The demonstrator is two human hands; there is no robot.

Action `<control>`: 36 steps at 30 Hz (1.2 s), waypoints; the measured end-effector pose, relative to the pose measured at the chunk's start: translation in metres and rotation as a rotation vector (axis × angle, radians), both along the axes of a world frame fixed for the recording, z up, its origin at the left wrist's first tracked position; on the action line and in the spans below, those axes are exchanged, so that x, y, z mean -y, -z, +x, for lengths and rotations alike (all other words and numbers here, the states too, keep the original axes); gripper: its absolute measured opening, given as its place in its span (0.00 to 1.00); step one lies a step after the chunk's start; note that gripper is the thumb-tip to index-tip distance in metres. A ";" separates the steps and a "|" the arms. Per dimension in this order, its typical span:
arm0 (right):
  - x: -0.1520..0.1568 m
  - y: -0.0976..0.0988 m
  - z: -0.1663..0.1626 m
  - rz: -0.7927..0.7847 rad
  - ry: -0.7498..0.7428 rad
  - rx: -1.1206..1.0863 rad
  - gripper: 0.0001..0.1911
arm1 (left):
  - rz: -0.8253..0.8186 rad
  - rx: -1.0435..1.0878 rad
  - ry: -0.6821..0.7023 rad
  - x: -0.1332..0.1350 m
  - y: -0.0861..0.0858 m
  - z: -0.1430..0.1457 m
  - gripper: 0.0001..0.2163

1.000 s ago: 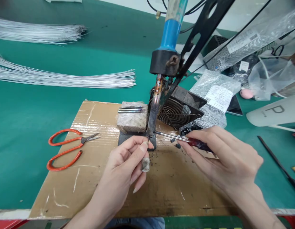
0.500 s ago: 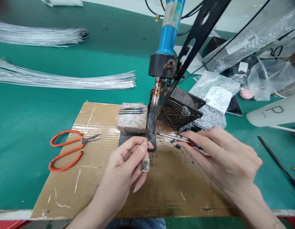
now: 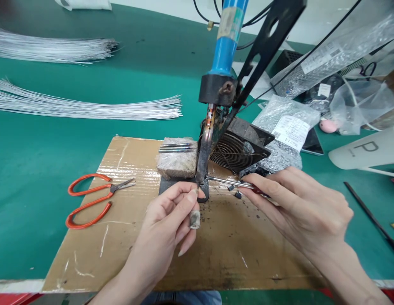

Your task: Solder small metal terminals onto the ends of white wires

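Observation:
Below the tip of a blue-handled soldering iron [image 3: 203,163] in a black arm, my left hand [image 3: 166,226] is pinched closed. What its fingertips hold is hidden. A dirty white wrap [image 3: 194,219] covers one of its fingertips. My right hand [image 3: 306,207] grips a thin screwdriver-like tool [image 3: 230,182] with a metal shaft and dark red handle, its end pointing left at the iron's tip. Under the tip lies a dark plate [image 3: 171,185]. Left of the iron, several short metal rods [image 3: 175,148] rest on a plastic-wrapped block [image 3: 177,164].
Orange-handled scissors [image 3: 110,188] lie on the left of the cardboard sheet [image 3: 88,250]. Behind the iron stands a black fan [image 3: 238,148]. Bundles of thin white wires [image 3: 98,108] lie at the left. Bubble-wrap packages [image 3: 279,127] and a white cup [image 3: 368,148] are at the right.
The iron's holder and black arm sit very slightly lower. My right hand has shifted a little to the right, while my left hand has stayed almost still.

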State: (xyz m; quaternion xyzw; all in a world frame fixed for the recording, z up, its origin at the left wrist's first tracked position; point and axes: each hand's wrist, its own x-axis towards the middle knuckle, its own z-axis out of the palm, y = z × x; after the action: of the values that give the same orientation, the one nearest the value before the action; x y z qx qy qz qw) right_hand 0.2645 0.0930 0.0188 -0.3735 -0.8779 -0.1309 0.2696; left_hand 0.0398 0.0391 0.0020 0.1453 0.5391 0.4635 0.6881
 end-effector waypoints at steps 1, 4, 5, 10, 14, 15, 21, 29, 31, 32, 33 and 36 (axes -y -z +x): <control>-0.001 0.000 0.000 0.002 -0.004 -0.004 0.05 | 0.004 0.003 -0.001 0.000 0.000 0.000 0.14; -0.003 -0.001 -0.001 0.003 -0.027 0.003 0.05 | -0.008 0.002 -0.012 0.000 -0.003 0.000 0.13; -0.003 -0.001 -0.001 0.002 -0.034 0.010 0.05 | -0.021 -0.006 -0.024 0.000 -0.004 0.001 0.13; -0.006 -0.007 -0.001 -0.072 -0.070 -0.009 0.07 | 0.007 0.004 -0.020 0.000 -0.002 0.001 0.14; -0.011 -0.012 -0.001 -0.242 -0.097 -0.046 0.15 | 0.041 0.028 0.001 0.000 0.001 0.000 0.14; -0.012 -0.013 -0.001 -0.267 -0.101 -0.040 0.17 | 0.040 0.029 0.001 0.000 0.001 0.000 0.14; -0.018 -0.018 -0.003 -0.351 -0.120 0.047 0.25 | -0.012 -0.013 -0.018 0.000 -0.004 -0.001 0.14; -0.023 -0.028 -0.001 -0.527 -0.076 0.067 0.31 | 0.005 -0.031 -0.029 0.000 -0.003 -0.001 0.16; -0.025 -0.033 -0.002 -0.595 -0.064 0.074 0.32 | 0.013 -0.013 -0.019 0.000 -0.002 -0.001 0.16; -0.026 -0.035 -0.003 -0.640 -0.058 0.087 0.32 | 0.020 0.002 -0.012 -0.001 -0.002 -0.001 0.15; -0.027 -0.037 -0.003 -0.687 -0.056 0.102 0.32 | 0.029 0.017 -0.005 -0.001 -0.001 -0.001 0.15; -0.031 -0.041 -0.006 -0.803 -0.048 0.132 0.31 | 0.037 0.029 -0.004 0.000 -0.002 -0.001 0.15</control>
State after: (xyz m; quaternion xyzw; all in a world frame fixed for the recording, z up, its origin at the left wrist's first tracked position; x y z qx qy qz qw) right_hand 0.2584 0.1238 0.0602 -0.4194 -0.8831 0.2049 0.0483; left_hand 0.0385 0.0395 0.0036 0.1502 0.5207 0.4770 0.6920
